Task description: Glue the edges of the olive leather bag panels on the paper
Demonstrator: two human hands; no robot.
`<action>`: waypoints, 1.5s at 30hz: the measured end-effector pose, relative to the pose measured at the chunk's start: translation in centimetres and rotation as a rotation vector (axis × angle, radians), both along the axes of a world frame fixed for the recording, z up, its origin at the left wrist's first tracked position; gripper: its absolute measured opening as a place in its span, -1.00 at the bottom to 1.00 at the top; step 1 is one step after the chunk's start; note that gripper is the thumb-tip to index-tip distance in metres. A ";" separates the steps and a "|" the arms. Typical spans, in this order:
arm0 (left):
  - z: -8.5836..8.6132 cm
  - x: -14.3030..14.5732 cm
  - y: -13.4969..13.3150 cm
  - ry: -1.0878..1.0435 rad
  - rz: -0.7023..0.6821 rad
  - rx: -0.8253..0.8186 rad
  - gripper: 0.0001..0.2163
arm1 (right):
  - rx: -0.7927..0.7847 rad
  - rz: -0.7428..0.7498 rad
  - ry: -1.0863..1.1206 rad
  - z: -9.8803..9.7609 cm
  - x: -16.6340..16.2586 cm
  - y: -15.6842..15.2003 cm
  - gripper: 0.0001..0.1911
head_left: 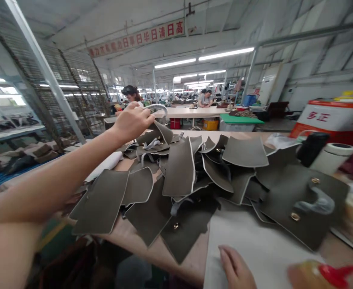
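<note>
Head view: centre-left, a dark panel (pixel 164 133) is held by the left hand (pixel 134 120); lower right, the right hand (pixel 237 269) is seen, grip unclear.

bright, cool light reaches you from overhead tubes (pixel 226 54); windows (pixel 8 100) at left wash out. dark shadow under table (pixel 194 263). panels (pixel 179 170) read clearly for you. your left forearm (pixel 59 188) and red-capped bottle (pixel 310 275) blur. banner (pixel 137 39) lettering smears at left end. far background soft; edges stretched, wide-angle.
</note>
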State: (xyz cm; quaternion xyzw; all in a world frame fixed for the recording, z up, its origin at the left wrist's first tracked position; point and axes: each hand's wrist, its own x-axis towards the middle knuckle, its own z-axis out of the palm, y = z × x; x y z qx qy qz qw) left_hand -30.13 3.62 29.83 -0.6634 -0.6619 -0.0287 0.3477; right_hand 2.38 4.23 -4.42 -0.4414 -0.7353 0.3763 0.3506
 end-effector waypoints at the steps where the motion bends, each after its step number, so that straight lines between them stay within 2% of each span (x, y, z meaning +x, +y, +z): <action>1: 0.0 1.9 -0.5 0.067 -0.092 -0.057 -0.70 | 0.000 -0.008 0.037 0.9 0.3 0.2 -0.72; 4: -1.8 8.1 -1.9 0.106 -0.335 -0.259 -0.70 | 0.093 0.022 0.271 5.5 1.9 -0.1 -0.57; 6: -4.2 12.4 -2.6 0.045 -0.481 -0.413 -0.71 | 0.111 0.170 0.362 9.1 2.7 -1.4 -0.46; 8: -7.0 16.2 -3.0 -0.013 -0.615 -0.563 -0.75 | -0.029 0.326 0.361 11.8 2.7 -3.0 -0.36; 9: -8.5 17.8 -3.0 -0.014 -0.662 -0.617 -0.76 | -0.122 0.372 0.367 12.5 2.5 -3.8 -0.36; 11: -11.2 20.4 -2.6 0.029 -0.739 -0.664 -0.77 | -0.304 0.406 0.379 12.3 1.5 -5.0 -0.55; 13: -13.8 22.3 -1.4 0.113 -0.836 -0.640 -0.81 | -0.432 0.358 0.442 10.7 0.7 -5.5 -0.78; 15: -16.0 23.7 -0.1 0.202 -0.928 -0.593 -0.86 | -0.565 0.255 0.631 8.8 0.2 -5.4 -0.85; 17: -17.6 24.9 1.0 0.253 -0.962 -0.550 -0.87 | -0.740 0.188 0.896 7.3 0.4 -5.0 -0.83; 20: -18.6 26.3 1.5 0.252 -0.857 -0.534 -0.88 | -0.903 0.219 1.122 6.7 1.2 -4.6 -0.79; 23: -18.4 27.2 1.3 0.277 -0.657 -0.600 -0.87 | -0.960 0.316 1.238 7.5 1.8 -5.2 -0.78; 25: -18.2 27.5 1.6 0.301 -0.585 -0.633 -0.86 | -1.014 0.384 1.338 8.1 2.0 -5.5 -0.75; 27: -18.6 27.5 2.3 0.317 -0.574 -0.647 -0.85 | -1.086 0.435 1.381 8.1 2.0 -5.4 -0.70; 29: -19.6 27.4 3.2 0.304 -0.624 -0.659 -0.84 | -1.141 0.418 1.387 7.3 2.0 -4.7 -0.71; 31: -21.3 27.1 4.1 0.211 -0.723 -0.665 -0.81 | -1.144 0.310 1.385 5.7 2.2 -3.7 -0.78; 32: -22.3 26.8 4.4 0.108 -0.728 -0.675 -0.79 | -1.133 0.229 1.375 4.6 2.2 -3.2 -0.78; 33: -23.5 26.5 4.6 -0.020 -0.675 -0.689 -0.78 | -1.131 0.155 1.351 3.5 2.3 -2.8 -0.76; 35: -25.9 25.9 4.7 -0.262 -0.430 -0.725 -0.79 | -1.161 0.059 1.287 1.5 2.4 -2.3 -0.71; 37: -28.4 25.4 4.4 -0.395 -0.188 -0.756 -0.77 | -1.190 0.030 1.227 0.1 2.5 -2.3 -0.70; 38: -29.4 25.2 4.2 -0.418 -0.124 -0.764 -0.72 | -1.191 0.035 1.199 -0.3 2.6 -2.4 -0.70; 40: -31.2 25.1 3.7 -0.449 -0.061 -0.768 -0.63 | -1.155 0.071 1.104 -0.6 3.1 -2.6 -0.72; 42: -32.2 25.2 3.3 -0.482 -0.010 -0.750 -0.63 | -1.047 0.063 0.886 -0.6 4.1 -2.4 -0.71; 45: -32.8 25.7 2.9 -0.512 0.035 -0.713 -0.68 | -0.824 -0.130 0.568 -0.8 7.0 -1.0 -0.60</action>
